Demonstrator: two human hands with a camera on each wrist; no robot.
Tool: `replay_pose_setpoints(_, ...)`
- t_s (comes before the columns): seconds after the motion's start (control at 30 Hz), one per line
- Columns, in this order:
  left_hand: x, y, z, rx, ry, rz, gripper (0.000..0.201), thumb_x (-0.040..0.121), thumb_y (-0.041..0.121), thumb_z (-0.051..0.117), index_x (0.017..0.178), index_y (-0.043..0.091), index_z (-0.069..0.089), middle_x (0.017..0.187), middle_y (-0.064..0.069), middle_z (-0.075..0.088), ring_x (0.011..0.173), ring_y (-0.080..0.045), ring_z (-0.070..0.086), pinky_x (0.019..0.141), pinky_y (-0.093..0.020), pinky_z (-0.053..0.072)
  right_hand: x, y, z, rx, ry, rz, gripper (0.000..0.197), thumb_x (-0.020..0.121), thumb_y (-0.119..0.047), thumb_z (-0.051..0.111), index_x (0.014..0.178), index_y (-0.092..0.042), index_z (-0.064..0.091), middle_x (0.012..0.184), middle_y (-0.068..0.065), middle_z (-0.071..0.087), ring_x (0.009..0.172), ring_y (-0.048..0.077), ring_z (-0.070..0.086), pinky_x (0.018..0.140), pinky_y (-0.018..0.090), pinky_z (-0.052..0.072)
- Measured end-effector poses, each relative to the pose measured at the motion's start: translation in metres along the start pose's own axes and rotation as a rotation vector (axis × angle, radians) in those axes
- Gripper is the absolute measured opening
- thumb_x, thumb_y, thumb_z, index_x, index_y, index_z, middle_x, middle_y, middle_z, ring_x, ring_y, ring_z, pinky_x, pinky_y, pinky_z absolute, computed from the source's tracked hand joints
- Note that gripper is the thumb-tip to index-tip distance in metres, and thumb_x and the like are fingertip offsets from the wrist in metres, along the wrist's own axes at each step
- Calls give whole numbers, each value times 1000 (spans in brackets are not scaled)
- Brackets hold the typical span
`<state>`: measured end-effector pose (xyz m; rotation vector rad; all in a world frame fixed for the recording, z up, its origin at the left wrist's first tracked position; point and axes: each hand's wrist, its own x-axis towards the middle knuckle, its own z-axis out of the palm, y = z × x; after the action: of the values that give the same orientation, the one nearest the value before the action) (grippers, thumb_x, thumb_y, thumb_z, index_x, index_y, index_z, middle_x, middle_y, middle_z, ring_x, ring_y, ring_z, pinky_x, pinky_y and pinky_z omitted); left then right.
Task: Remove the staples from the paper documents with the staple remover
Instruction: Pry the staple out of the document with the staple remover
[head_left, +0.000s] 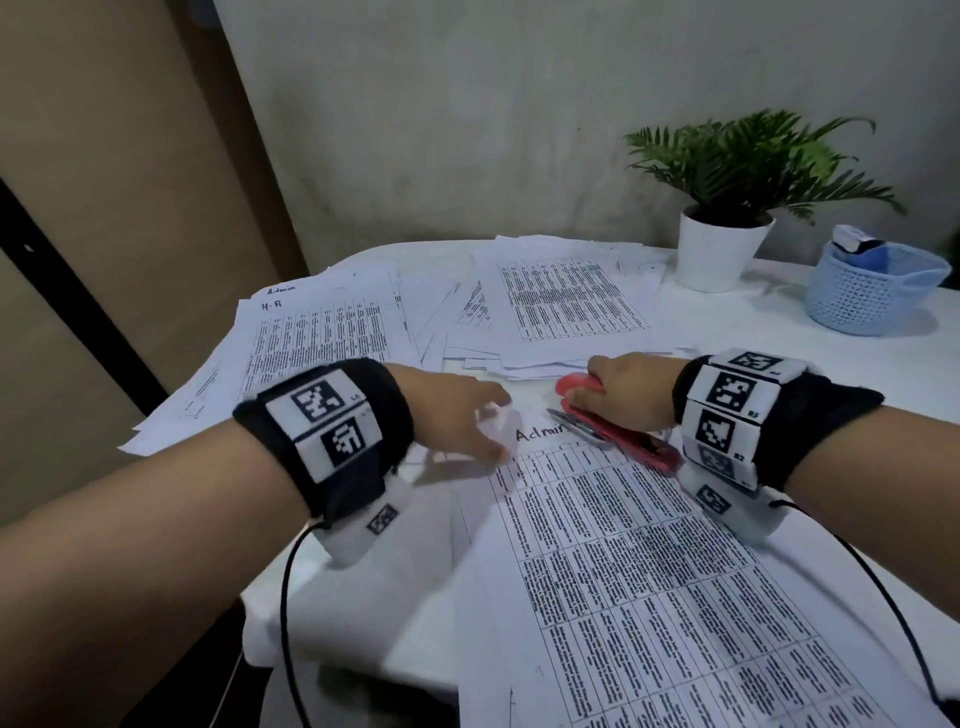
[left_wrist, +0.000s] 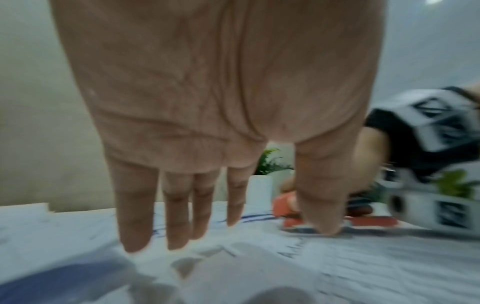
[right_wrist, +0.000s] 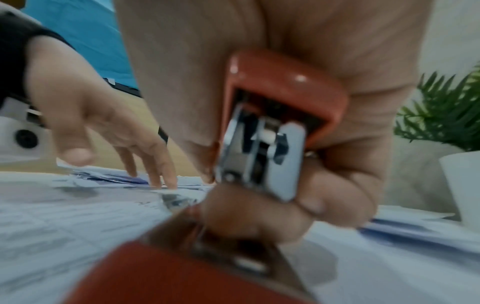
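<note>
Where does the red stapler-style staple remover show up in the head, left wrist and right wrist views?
Head: red stapler-style staple remover, centre, gripped by the right hand on the paper.
Left wrist: remover, right of centre, behind the left hand's thumb.
Right wrist: remover, centre, filling the foreground.
Shared landmark: white-potted green plant.

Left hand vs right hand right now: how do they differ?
The left hand is empty, fingers straight, tips at the document's top-left corner. The right hand is curled round the red staple remover. The left works the page; the right carries the tool. Both wear black marker wristbands and sit over the same document.
</note>
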<state>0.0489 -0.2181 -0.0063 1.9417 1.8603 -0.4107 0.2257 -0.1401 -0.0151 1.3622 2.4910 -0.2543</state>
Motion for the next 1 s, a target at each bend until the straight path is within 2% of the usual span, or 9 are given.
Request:
replay_pose_setpoints(0.07, -2, -9, -8, 28, 84, -112, 58, 91, 54, 48, 134, 15, 45, 134, -5, 52, 112, -22, 54, 101, -37, 42, -10, 11, 2, -9, -3, 30, 53, 98, -49, 28, 128, -8, 41, 124, 14, 56, 110, 26, 54, 88, 30, 39)
replay_pose_setpoints(0.17, -3, -13, -6, 107, 44, -258, 58, 97, 54, 31, 101, 7, 63, 105, -8, 64, 90, -22, 56, 92, -34, 43, -26, 22, 4, -19, -16, 58, 52, 98, -50, 28, 128, -9, 41, 124, 11, 56, 110, 24, 55, 91, 31, 40)
replay_pose_setpoints(0.27, -6, -7, 3, 108, 17, -323, 59, 96, 58, 25, 78, 15, 62, 89, -5, 59, 88, -23, 54, 89, -33, 39, -37, 28, 9, 0, -8, 63, 48, 98, -47, 30, 122, -9, 46, 121, 11, 59, 97, 22, 55, 86, 30, 41)
replay_pose_setpoints(0.37, -11, 2, 10, 41, 38, -328, 60, 93, 63, 28, 64, 20, 59, 71, 2, 56, 80, -20, 56, 82, -30, 38, -46, 26, 11, -2, -7, 62, 50, 99, -46, 29, 126, -7, 45, 125, 13, 56, 100, 23, 56, 88, 30, 43)
replay_pose_setpoints(0.53, -32, 11, 23, -248, -22, -275, 58, 89, 63, 41, 105, 10, 59, 98, 0, 71, 89, -21, 71, 78, -31, 55, -57, 21, 11, -37, -23, 42, 47, 101, -42, 25, 129, -10, 45, 127, 12, 56, 109, 22, 58, 88, 27, 44)
replay_pose_setpoints(0.7, -54, 24, 38, -430, 59, -254, 61, 86, 58, 53, 119, 6, 48, 99, -8, 70, 84, -18, 69, 73, -33, 58, -63, 16, 9, -57, -29, 59, 47, 103, -38, 20, 138, -11, 37, 139, 11, 46, 122, 23, 49, 102, 32, 36)
replay_pose_setpoints(0.8, -58, 36, 43, -506, 60, -239, 71, 81, 61, 58, 133, 20, 33, 90, 0, 61, 86, -16, 59, 75, -29, 54, -64, 12, 10, -78, -22, 89, 47, 103, -37, 17, 139, -12, 34, 143, 9, 40, 130, 24, 41, 113, 42, 24)
replay_pose_setpoints(0.9, -57, 41, 46, -645, 156, -238, 82, 77, 54, 68, 139, 21, 25, 84, -1, 57, 74, -16, 54, 65, -28, 47, -57, 14, 15, -34, 5, 119, 49, 102, -39, 22, 137, -8, 34, 140, 11, 44, 127, 25, 44, 110, 40, 27)
replay_pose_setpoints(1.0, -54, 40, 44, -959, 266, -227, 97, 75, 31, 78, 146, 21, 13, 107, -8, 61, 91, -21, 65, 78, -34, 57, -56, 16, 16, 9, 23, 126, 49, 101, -40, 25, 136, -7, 35, 136, 12, 48, 122, 25, 48, 101, 33, 34)
